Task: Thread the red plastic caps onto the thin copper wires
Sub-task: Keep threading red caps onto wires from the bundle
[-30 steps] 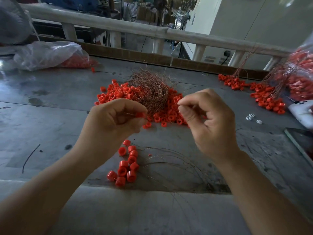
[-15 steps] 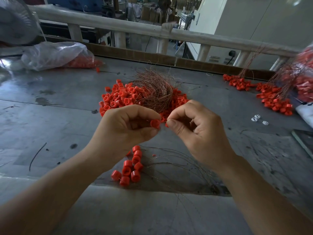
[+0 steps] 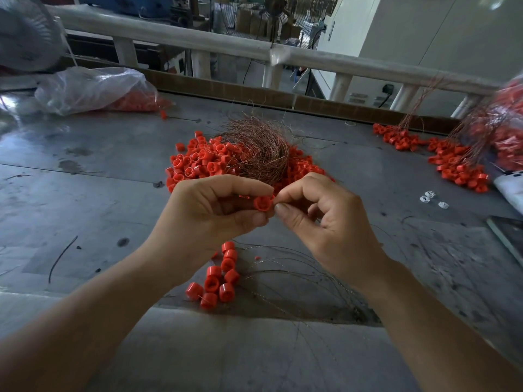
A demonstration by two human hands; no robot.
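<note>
Left hand pinches a red cap; right hand pinches at its mouth — wire too thin to see.

Left hand, right hand (fingertips together)

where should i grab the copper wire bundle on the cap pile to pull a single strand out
Pinch one loose tip at the far upper edge of the copper wire bundle, coming from above. There the ends fan out and stand apart, so one can probably be singled out. The near side is a packed curved bend lying on the red caps, where fingers would likely catch several.
</note>
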